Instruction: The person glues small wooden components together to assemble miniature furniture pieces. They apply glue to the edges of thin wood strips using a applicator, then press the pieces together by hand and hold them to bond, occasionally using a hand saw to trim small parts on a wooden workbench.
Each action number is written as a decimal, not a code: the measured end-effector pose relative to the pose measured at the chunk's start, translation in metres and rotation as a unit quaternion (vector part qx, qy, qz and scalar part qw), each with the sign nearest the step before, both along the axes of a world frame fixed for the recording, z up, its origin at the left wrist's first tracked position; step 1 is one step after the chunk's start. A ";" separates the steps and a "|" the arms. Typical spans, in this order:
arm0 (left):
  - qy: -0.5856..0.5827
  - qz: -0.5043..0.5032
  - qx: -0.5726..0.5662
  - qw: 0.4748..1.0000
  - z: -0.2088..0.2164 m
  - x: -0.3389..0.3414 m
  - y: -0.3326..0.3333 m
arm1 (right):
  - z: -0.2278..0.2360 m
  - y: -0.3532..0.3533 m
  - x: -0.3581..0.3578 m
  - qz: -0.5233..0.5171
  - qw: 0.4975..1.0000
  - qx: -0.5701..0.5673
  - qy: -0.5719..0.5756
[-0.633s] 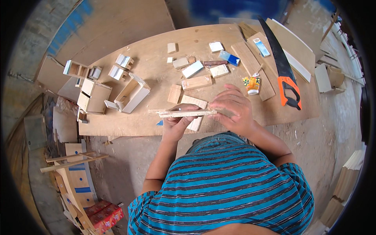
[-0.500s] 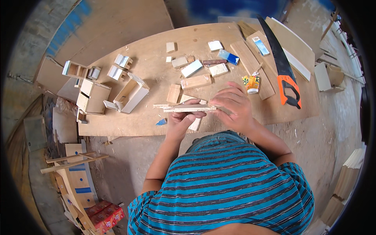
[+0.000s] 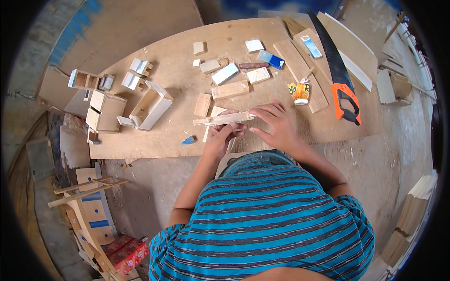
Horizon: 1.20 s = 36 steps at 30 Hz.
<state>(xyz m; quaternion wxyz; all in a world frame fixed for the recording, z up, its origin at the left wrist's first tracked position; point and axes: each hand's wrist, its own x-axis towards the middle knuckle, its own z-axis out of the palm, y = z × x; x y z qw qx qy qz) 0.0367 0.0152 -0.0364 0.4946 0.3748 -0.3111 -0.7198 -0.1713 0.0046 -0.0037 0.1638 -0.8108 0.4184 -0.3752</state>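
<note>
My left hand [image 3: 221, 139] is closed round a narrow, pale wooden piece [image 3: 229, 118] with rough, splintered edges, held above the near side of the table. At the piece's right end, the fingertips of my right hand [image 3: 276, 125] touch or nearly touch it. The right thumb stands apart below, and the fingers are spread. Partly hidden behind my left hand, a pale wood strip [image 3: 217, 111] lies on the table. Just beyond are a small wood block [image 3: 202, 104] and a longer one [image 3: 230, 90]. A small blue scrap [image 3: 188, 140] sits left of my left hand.
Small wooden assemblies [image 3: 151, 107] stand on the left of the table [image 3: 168, 61]. Several sanding blocks and wood offcuts lie further back. To the right are a printed paper cup [image 3: 299, 93], a plank [image 3: 300, 75] and an orange-handled saw [image 3: 346, 103].
The wooden piece has tilted in my left hand and now shows a rough, broader side. My right thumb has come away from its end. The whole view has shifted slightly.
</note>
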 end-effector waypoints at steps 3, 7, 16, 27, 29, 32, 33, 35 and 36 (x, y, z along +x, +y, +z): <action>0.007 -0.007 0.007 1.000 -0.003 -0.002 -0.003 | -0.005 -0.001 -0.002 0.004 1.000 0.022 -0.017; 0.007 -0.018 0.005 1.000 -0.007 -0.003 -0.006 | -0.013 -0.005 -0.003 0.009 0.998 0.042 -0.048; -0.037 -0.023 0.051 0.998 -0.023 -0.008 -0.004 | -0.032 -0.009 -0.002 0.007 0.993 0.109 -0.038; -0.137 -0.196 0.099 0.966 0.001 -0.005 0.044 | -0.059 -0.012 -0.005 -0.016 0.997 0.076 0.009; -0.109 -0.182 0.114 0.971 0.004 -0.010 0.046 | -0.052 -0.012 -0.009 -0.004 0.994 0.100 0.033; -0.146 -0.181 0.083 0.969 0.007 -0.016 0.044 | -0.037 -0.006 -0.021 -0.017 0.997 0.027 0.072; -0.144 -0.184 0.083 0.969 0.008 -0.018 0.043 | -0.025 -0.008 -0.031 -0.020 0.997 0.028 0.075; -0.198 -0.154 0.003 0.968 0.016 -0.025 0.039 | 0.000 -0.019 -0.061 -0.068 0.997 -0.028 0.037; -0.241 -0.152 -0.050 0.957 0.023 -0.031 0.032 | 0.000 -0.027 -0.081 -0.127 0.992 -0.021 0.000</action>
